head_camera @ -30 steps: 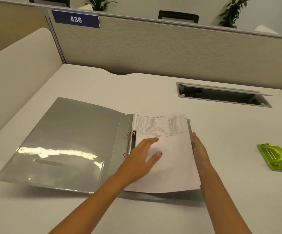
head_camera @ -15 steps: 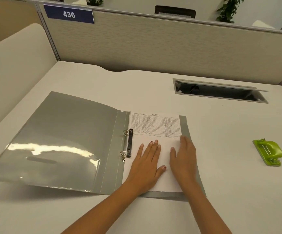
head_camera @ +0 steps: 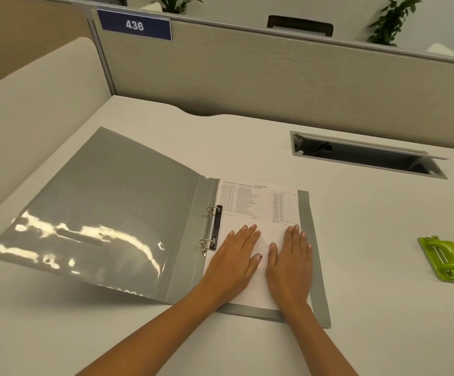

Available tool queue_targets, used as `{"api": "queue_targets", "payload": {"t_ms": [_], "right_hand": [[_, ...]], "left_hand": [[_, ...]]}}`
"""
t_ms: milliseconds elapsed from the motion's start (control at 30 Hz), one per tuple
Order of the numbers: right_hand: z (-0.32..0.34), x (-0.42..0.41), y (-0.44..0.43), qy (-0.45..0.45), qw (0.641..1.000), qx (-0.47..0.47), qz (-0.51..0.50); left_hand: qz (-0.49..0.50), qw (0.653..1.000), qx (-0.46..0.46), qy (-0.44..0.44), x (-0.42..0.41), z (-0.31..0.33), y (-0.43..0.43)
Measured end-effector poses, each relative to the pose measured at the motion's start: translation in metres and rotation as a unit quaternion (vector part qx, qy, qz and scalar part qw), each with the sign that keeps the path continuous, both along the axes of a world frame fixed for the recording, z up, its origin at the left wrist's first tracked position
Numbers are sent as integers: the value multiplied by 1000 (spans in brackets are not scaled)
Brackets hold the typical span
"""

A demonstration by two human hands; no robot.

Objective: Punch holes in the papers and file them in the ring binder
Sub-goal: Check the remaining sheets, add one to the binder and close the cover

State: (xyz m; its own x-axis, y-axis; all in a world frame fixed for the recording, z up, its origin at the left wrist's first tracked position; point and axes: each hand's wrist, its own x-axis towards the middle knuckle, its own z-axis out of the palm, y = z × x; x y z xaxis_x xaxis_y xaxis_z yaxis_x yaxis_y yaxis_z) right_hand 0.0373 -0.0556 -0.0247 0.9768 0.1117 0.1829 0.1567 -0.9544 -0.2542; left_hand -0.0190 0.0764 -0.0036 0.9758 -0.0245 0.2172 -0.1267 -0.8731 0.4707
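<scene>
Pressing flat on the papers, both hands are spread wide and nothing is gripped: the left hand lies just right of the binder rings, the right hand beside it, near the sheet's outer edge. The papers rest on the right-hand cover of the open grey ring binder, their left edge touching the black ring plate. Whether the sheets are threaded on the rings cannot be told. If the rings are not fully closed, sheets could slip off when the front cover, which stands slightly raised left of the rings, is folded over. A sliding push could tear the punched holes or skew the stack. The green hole punch sits on the surface well to the right of the binder, untouched.
</scene>
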Motion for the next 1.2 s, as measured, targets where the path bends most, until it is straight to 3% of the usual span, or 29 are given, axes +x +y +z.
{"api": "queue_targets", "payload": {"t_ms": [67, 267, 367, 433, 567, 733, 900, 1033, 1200], "right_hand": [[0, 0, 0, -1, 1000, -4, 2], [0, 1, 0, -2, 1000, -5, 3], [1, 1, 0, -3, 1000, -5, 4], [1, 0, 0, -4, 1000, 1, 5], [1, 1, 0, -5, 1000, 10, 7], [0, 0, 0, -9, 1000, 10, 11], [1, -1, 0, -16, 1000, 12, 9], [1, 1, -1, -16, 1000, 18, 10], [-2, 2, -2, -18, 1000, 16, 12]], "left_hand": [[32, 999, -20, -19, -4, 14, 10], [94, 989, 69, -92, -16, 61, 60], [191, 973, 104, -82, -25, 76, 94], [313, 938, 146, -19, -31, 82, 117], [520, 821, 160, 174, -46, 98, 159], [584, 774, 96, 227, -61, 103, 198], [576, 777, 54, 249, -73, 110, 216], [573, 794, 36, 200, -80, 125, 216], [497, 856, -108, 93, -92, 182, 219]]}}
